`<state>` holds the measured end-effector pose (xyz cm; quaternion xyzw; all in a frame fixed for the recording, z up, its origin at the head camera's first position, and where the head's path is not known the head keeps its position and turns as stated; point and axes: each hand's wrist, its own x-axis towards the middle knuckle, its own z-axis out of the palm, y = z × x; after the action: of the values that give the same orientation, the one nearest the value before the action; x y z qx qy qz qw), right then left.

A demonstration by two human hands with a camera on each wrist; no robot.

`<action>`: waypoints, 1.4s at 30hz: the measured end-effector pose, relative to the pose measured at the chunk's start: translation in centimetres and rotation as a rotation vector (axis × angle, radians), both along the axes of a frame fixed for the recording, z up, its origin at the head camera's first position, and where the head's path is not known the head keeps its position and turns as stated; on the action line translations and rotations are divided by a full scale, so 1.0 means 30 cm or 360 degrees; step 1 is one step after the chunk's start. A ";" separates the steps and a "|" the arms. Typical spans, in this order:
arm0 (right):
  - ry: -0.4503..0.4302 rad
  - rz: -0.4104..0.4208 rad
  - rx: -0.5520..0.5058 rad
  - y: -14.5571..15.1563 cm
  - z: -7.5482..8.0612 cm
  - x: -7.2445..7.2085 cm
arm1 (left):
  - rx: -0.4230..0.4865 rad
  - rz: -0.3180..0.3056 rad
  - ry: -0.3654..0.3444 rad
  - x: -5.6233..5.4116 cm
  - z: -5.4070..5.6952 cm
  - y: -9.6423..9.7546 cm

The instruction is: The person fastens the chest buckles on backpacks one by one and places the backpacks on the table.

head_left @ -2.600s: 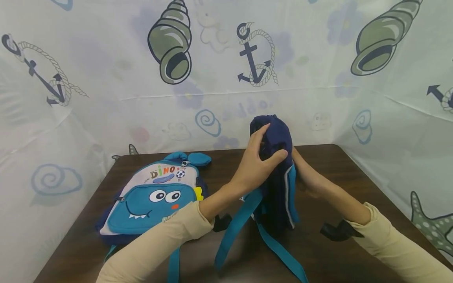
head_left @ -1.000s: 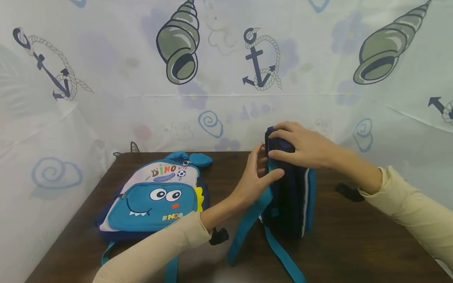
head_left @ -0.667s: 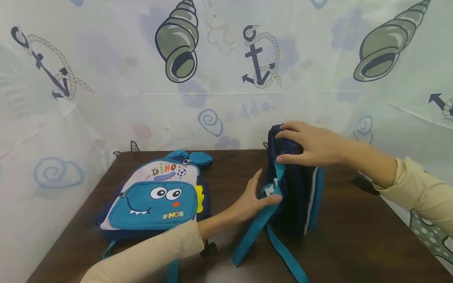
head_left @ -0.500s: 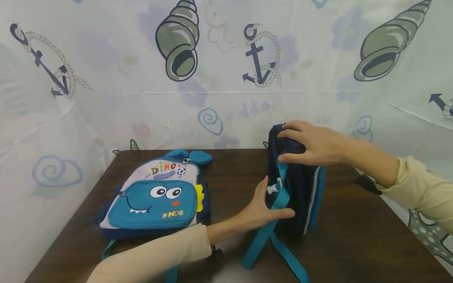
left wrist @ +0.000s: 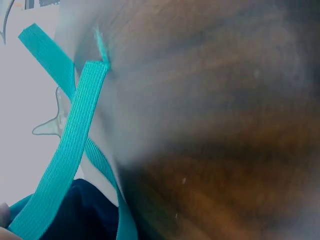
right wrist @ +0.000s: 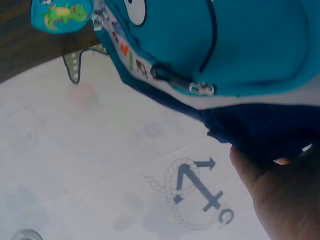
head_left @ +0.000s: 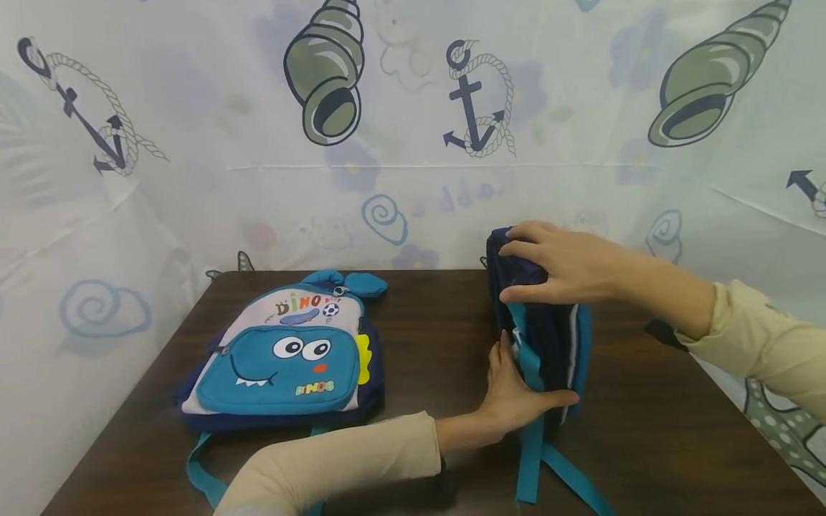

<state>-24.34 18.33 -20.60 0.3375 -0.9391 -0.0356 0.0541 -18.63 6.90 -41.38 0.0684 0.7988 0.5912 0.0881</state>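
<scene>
A small navy and teal backpack stands on edge at the right of the table, its teal front turned to the right. My right hand grips its upper edge, fingers over the top and thumb on the near side. Lower down, my left hand lies against it, fingers along the back and thumb stretched out across the near side. Teal straps hang beside that hand onto the table. In the right wrist view, the front pocket, a zipper and a dinosaur tag show.
A second dinosaur backpack lies face up at the left, its straps trailing toward the front edge. The dark wooden table is enclosed by a white sheet printed with shells and anchors.
The right hand has come onto the backpack's top, and the backpack has shifted right. The left hand has moved from its top down past the straps to its lower part.
</scene>
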 end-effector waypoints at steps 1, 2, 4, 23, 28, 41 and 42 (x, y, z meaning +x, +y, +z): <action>0.0011 0.0016 0.0030 -0.004 0.004 0.000 | 0.0013 0.0010 -0.0005 0.001 -0.001 0.003; 0.0019 0.0034 0.0068 -0.009 0.009 0.002 | 0.0029 0.0018 -0.0013 0.003 -0.002 0.005; 0.0040 0.0073 0.0168 -0.021 0.022 0.008 | 0.0065 0.0028 -0.0028 0.007 -0.002 0.004; 0.0473 0.0209 0.1555 -0.181 0.034 0.118 | 0.0180 0.0073 -0.0081 0.001 -0.003 0.005; 0.0445 0.0191 0.1524 -0.160 0.037 0.109 | 0.0207 0.0082 -0.0097 0.008 0.002 0.004; 0.0478 0.0216 0.0944 0.059 -0.004 0.076 | 0.0077 0.0066 -0.0027 -0.005 0.005 0.034; 0.0478 0.0203 0.0922 0.073 -0.009 0.078 | 0.0063 0.0062 -0.0015 -0.006 0.004 0.035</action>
<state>-22.02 20.51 -20.88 0.3880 -0.8484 -0.3470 0.0960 -18.81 7.96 -41.24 0.0518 0.7877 0.6088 0.0790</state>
